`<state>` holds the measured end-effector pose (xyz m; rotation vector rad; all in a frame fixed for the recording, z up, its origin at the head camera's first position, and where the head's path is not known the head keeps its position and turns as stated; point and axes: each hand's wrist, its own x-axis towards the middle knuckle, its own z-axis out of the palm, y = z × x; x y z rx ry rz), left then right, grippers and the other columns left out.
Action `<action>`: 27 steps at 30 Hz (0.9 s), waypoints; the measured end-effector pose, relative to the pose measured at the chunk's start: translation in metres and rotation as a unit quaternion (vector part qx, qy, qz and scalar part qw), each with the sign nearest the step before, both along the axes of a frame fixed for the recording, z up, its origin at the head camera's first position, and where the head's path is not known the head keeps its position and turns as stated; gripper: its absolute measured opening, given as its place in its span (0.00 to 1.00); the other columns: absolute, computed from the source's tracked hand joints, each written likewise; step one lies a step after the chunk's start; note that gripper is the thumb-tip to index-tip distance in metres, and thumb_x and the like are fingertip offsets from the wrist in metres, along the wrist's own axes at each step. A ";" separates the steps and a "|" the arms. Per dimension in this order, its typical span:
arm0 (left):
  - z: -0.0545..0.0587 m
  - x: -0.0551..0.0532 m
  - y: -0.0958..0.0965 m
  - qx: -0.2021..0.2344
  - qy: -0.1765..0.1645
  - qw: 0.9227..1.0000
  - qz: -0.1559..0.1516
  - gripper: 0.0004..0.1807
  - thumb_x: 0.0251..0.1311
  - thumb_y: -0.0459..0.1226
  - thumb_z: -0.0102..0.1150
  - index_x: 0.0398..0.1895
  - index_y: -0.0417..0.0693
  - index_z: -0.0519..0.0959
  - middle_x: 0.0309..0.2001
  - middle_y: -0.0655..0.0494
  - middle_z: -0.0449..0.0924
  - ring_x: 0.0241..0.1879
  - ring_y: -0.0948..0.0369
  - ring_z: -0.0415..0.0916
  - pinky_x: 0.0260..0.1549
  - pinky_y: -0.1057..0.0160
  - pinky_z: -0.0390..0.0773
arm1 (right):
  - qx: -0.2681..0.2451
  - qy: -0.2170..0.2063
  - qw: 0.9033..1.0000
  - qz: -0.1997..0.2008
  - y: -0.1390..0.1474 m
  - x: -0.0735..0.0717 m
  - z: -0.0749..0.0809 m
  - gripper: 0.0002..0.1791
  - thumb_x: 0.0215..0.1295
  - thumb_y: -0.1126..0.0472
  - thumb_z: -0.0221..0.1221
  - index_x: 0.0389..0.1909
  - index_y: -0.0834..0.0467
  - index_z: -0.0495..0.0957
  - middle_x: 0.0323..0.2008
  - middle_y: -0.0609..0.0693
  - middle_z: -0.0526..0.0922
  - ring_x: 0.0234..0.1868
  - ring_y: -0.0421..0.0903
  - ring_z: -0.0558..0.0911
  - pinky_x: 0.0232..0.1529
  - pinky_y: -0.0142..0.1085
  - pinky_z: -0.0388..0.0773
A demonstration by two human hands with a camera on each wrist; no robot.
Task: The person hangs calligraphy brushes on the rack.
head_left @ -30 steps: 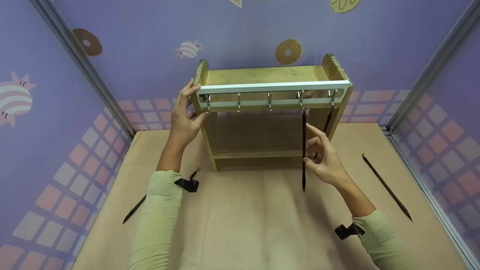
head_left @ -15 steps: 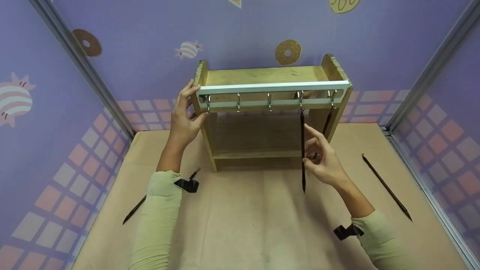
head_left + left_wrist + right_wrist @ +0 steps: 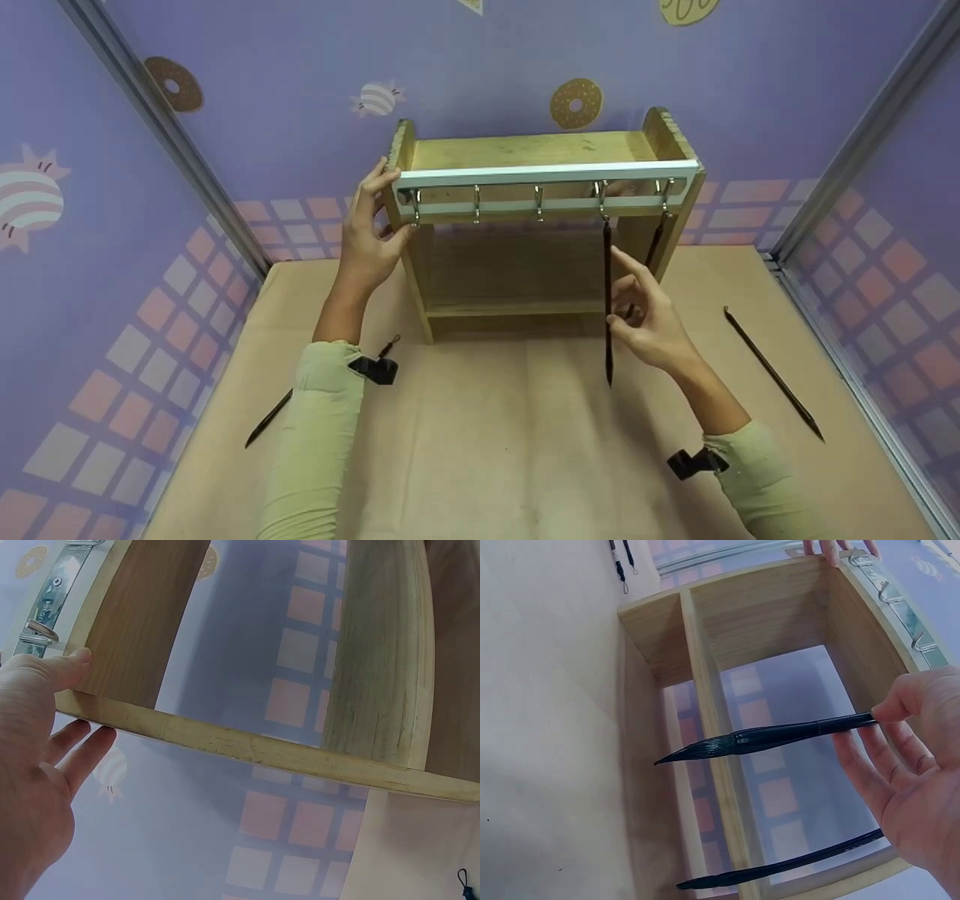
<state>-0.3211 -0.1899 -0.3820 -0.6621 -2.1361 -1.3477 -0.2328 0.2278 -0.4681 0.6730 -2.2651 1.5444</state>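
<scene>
A small wooden shelf (image 3: 517, 270) stands against the back wall, a white rail (image 3: 510, 175) with several metal hooks along its top front. My left hand (image 3: 371, 244) grips the shelf's upper left side, thumb (image 3: 69, 669) on the front edge and fingers round the outer face. At the second hook (image 3: 601, 201) from the right hangs a dark calligraphy brush (image 3: 780, 736), bristles down. My right hand (image 3: 651, 319) pinches its handle between thumb and fingers. Another calligraphy brush (image 3: 787, 866) hangs behind that hand from the rightmost hook (image 3: 666, 196). The remaining hooks bear nothing.
One brush (image 3: 774, 375) lies slanted on the cloth-covered table (image 3: 480, 450) at the right. At the left, another brush (image 3: 268, 421) lies partly hidden under my left forearm. Patterned walls (image 3: 480, 60) with metal corner posts (image 3: 855, 142) enclose the table.
The held brush has swayed slightly left and back, the right hand shifting a little with it. The left hand and the shelf have stayed in place.
</scene>
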 end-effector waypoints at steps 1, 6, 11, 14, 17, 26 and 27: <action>0.000 0.000 0.000 -0.002 -0.001 1.000 0.000 0.38 0.70 0.19 0.67 0.81 0.41 0.68 0.91 0.35 0.54 0.87 0.37 0.63 0.74 0.33 0.82 | -0.002 0.000 1.000 0.002 0.000 0.000 0.000 0.52 0.63 0.86 0.61 0.89 0.59 0.62 0.46 0.54 0.79 0.40 0.38 0.80 0.35 0.28 0.76; -0.001 0.000 0.000 0.001 -0.002 1.000 0.001 0.38 0.70 0.20 0.67 0.81 0.42 0.69 0.91 0.36 0.55 0.86 0.36 0.66 0.69 0.34 0.86 | -0.004 0.012 1.000 0.004 0.000 0.000 -0.001 0.52 0.62 0.85 0.61 0.88 0.60 0.62 0.46 0.55 0.79 0.40 0.37 0.80 0.34 0.28 0.76; 0.000 0.000 0.000 0.004 -0.011 1.000 0.005 0.39 0.69 0.19 0.67 0.82 0.43 0.69 0.91 0.37 0.55 0.84 0.35 0.69 0.66 0.34 0.88 | -0.009 0.019 1.000 -0.001 0.000 -0.001 -0.001 0.52 0.61 0.85 0.62 0.88 0.60 0.64 0.45 0.55 0.80 0.39 0.36 0.80 0.34 0.29 0.76; 0.000 0.001 0.000 0.004 -0.016 1.000 0.006 0.39 0.70 0.19 0.67 0.82 0.44 0.69 0.91 0.37 0.54 0.84 0.34 0.69 0.65 0.34 0.89 | -0.010 0.019 1.000 -0.004 0.000 0.000 0.000 0.52 0.61 0.86 0.62 0.87 0.59 0.64 0.45 0.55 0.80 0.39 0.36 0.80 0.33 0.28 0.74; 0.000 0.001 0.000 0.003 -0.017 1.000 0.005 0.39 0.70 0.19 0.66 0.82 0.43 0.68 0.91 0.37 0.54 0.84 0.34 0.69 0.64 0.33 0.89 | -0.013 0.014 1.000 -0.008 0.001 0.001 0.001 0.51 0.62 0.84 0.61 0.88 0.59 0.64 0.46 0.54 0.80 0.40 0.40 0.81 0.32 0.27 0.73; 0.000 0.001 0.000 0.005 -0.013 1.000 0.005 0.39 0.70 0.19 0.67 0.82 0.43 0.68 0.91 0.37 0.54 0.83 0.35 0.70 0.64 0.34 0.89 | -0.030 0.011 0.999 -0.003 0.002 0.003 0.001 0.49 0.64 0.85 0.59 0.88 0.61 0.63 0.48 0.51 0.78 0.41 0.42 0.82 0.34 0.27 0.74; -0.001 0.000 0.000 0.004 -0.012 1.000 0.005 0.39 0.70 0.19 0.67 0.82 0.43 0.68 0.91 0.37 0.54 0.83 0.35 0.70 0.64 0.34 0.89 | -0.031 0.012 0.999 -0.003 0.002 0.004 0.000 0.49 0.65 0.85 0.58 0.88 0.61 0.63 0.49 0.52 0.78 0.42 0.43 0.82 0.35 0.28 0.74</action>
